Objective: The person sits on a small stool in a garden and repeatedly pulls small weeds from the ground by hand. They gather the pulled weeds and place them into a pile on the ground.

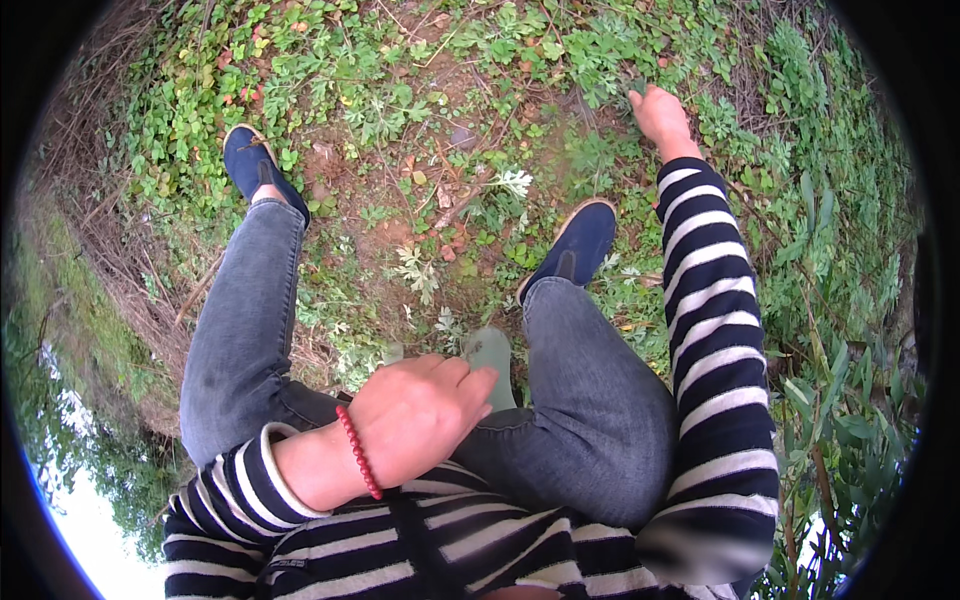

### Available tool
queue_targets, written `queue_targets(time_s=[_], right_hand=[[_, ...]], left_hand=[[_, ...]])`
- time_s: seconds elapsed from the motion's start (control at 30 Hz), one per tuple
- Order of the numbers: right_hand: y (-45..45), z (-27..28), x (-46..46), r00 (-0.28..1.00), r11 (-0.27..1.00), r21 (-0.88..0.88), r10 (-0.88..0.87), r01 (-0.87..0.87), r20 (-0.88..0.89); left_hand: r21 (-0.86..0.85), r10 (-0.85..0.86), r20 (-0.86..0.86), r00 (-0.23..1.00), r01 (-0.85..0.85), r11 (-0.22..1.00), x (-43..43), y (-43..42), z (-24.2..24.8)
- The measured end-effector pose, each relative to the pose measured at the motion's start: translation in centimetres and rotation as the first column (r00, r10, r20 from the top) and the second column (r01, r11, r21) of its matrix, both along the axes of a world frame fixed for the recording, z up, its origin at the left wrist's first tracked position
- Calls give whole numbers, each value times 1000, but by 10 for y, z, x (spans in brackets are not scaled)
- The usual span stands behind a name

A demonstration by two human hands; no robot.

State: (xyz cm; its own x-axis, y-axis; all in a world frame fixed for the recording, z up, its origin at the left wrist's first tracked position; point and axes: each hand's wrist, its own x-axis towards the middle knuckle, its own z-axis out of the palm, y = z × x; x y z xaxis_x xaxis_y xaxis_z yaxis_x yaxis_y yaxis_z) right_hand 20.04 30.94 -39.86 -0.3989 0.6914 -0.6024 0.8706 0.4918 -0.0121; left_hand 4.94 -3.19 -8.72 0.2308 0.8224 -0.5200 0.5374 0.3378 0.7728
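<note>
My left hand (424,416), with a red bead bracelet (359,452) at the wrist, is held over my lap, its back to the camera and its fingers curled; its palm is hidden. Just beyond it a pale green rounded object (493,367) shows between my thighs. My right hand (661,116) reaches out to the upper right, low among lobed green leaves (600,79), its fingers curled near a small dark thing that I cannot make out. Silvery leaves (514,182) lie between my feet.
My blue shoes stand apart on weedy soil, the left (259,166) farther out than the right (576,241). Dry brushwood (90,172) lines the left side. Taller leafy plants (832,420) stand at the right. A small grey stone (463,138) lies ahead.
</note>
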Motion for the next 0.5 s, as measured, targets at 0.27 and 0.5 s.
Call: queue_targets(time_s=[0.27,0.5], right_hand=[[-6,13,-4,961,875,-436,-268,211,-74],[-40,57,-12,696,454,-843,-704,289,-140]], left_hand=[[11,-9,-65,998,9,1000,1,0,-3],[-7,-16,-66,998,15,1000,2,1,-3]])
